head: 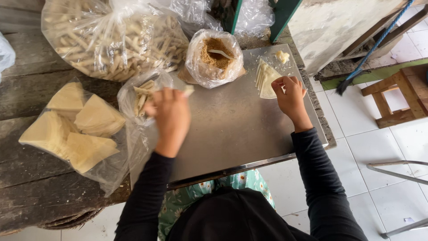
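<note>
my left hand [168,117] is blurred over the steel tray [232,129], beside the small open bag of finished rolls [141,96]. its fingers are curled narrowly around a pale rolled piece [189,90] that sticks out past the knuckles. my right hand [290,99] rests on the stack of triangular wrappers [266,78] near the tray's far right corner, fingertips pinched close on the top sheet's edge.

those wrappers look thin, light and floppy, likely to tear or stick together, so i judge the safest hold is at a corner, peeling one sheet up flat. the roll looks light and somewhat brittle, better held gently round its middle.

the bag of brown crumbly filling [215,57], with a white spoon [221,54] in it, stands at the tray's far edge between my hands. a small lump of dough [281,56] lies beyond the stack. the big bag of rolls [111,38] and the bag of folded wrappers [73,127] crowd the wooden table [26,89] to my left. the tray's middle is bare steel with room to move; its right edge drops off to tiled floor [379,147], just beside my right wrist.
</note>
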